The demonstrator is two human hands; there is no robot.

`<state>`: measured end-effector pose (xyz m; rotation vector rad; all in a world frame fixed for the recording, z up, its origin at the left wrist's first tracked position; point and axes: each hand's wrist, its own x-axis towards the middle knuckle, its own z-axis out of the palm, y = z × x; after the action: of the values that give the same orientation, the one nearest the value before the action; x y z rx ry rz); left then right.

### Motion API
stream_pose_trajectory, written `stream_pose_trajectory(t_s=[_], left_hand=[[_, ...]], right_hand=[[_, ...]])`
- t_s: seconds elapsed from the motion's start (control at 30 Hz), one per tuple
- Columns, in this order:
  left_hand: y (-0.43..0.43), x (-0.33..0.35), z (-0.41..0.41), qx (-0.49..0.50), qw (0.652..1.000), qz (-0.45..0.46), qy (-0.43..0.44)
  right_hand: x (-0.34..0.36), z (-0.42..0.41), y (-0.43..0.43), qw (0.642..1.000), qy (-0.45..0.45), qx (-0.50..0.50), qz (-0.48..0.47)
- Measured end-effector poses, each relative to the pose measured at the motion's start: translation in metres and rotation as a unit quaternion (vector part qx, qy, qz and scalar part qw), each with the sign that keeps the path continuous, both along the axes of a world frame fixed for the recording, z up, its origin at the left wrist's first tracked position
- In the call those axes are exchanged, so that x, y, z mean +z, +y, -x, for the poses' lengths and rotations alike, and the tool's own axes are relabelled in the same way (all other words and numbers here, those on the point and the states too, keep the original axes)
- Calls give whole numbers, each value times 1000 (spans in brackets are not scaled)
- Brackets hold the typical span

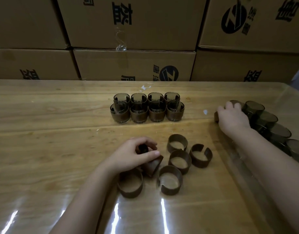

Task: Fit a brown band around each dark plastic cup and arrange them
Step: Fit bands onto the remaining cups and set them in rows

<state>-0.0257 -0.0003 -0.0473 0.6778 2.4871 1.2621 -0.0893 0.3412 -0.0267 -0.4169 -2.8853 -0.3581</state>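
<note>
Head view: nearest you, your left hand (137, 156) is clenched round a brown band (153, 166) that tilts on the table (44, 132); your fingers hide its upper part. Five loose bands (170, 190) stand around it, one partly under your wrist. Further right, your right hand (233, 117) lies over the far end of a row of dark cups (270, 118) lying on their sides and cut off by the frame edge. It covers the end cup, so whether it grasps cannot be told. Beyond, eight banded cups (139, 115) stand touching in two rows of four. Cardboard boxes (133, 65) wall the far edge, their print partly cropped.
</note>
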Motion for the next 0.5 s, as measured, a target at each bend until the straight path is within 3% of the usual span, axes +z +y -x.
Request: stream_pose_trajectory(t_s=[0.1, 0.2, 0.3, 0.43, 0.5], left_hand=[[4, 6, -1, -7, 998, 46, 35], [15, 8, -4, -18, 980, 142, 138], [27, 11, -11, -35, 965, 200, 168], [35, 9, -16, -28, 955, 214, 202], [36, 8, -17, -2, 943, 228, 243]], right_hand=[[-8, -23, -9, 996, 27, 60, 56], [-15, -52, -16, 986, -8, 117, 117], [-18, -76, -26, 962, -17, 154, 225], [-22, -105, -35, 921, 97, 144, 349], [-19, -118, -29, 932, 178, 76, 307]])
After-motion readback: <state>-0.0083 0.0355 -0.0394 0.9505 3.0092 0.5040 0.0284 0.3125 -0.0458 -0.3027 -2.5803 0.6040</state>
